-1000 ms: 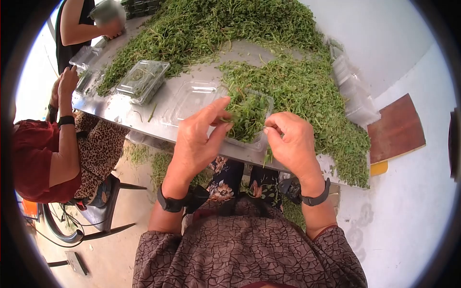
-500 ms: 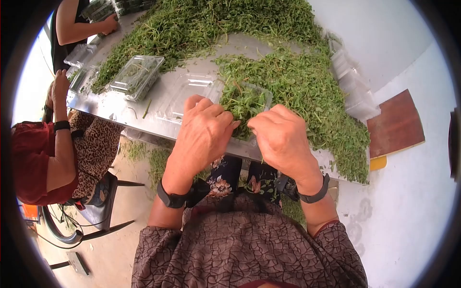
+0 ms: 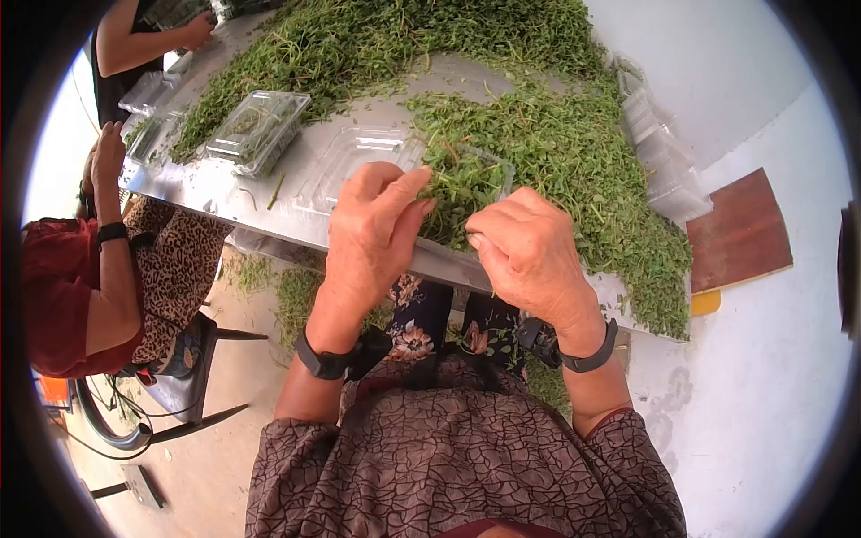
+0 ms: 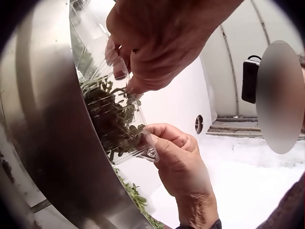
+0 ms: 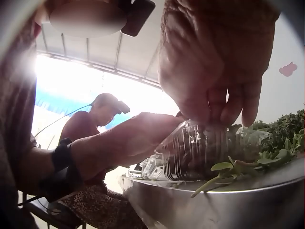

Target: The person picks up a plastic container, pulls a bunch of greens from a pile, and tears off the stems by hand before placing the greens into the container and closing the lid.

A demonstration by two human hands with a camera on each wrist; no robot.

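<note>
Greens (image 3: 453, 193) fill the base of a clear plastic clamshell container (image 3: 508, 182) on the metal desk (image 3: 453, 81), just beyond and between the two grips, its unfolded lid (image 3: 369, 139) lying flat beyond and beside the left grip (image 3: 372, 229). Thumb and fingers of that left grip stand parted and loosely bent at the container's left side, while the right grip (image 3: 529, 255) pinches the near right corner of its rim. Loose greens (image 3: 574, 170) spread beyond and right of the right grip, and a closed, filled clamshell box (image 3: 260, 133) sits farther left of the left grip.
</note>
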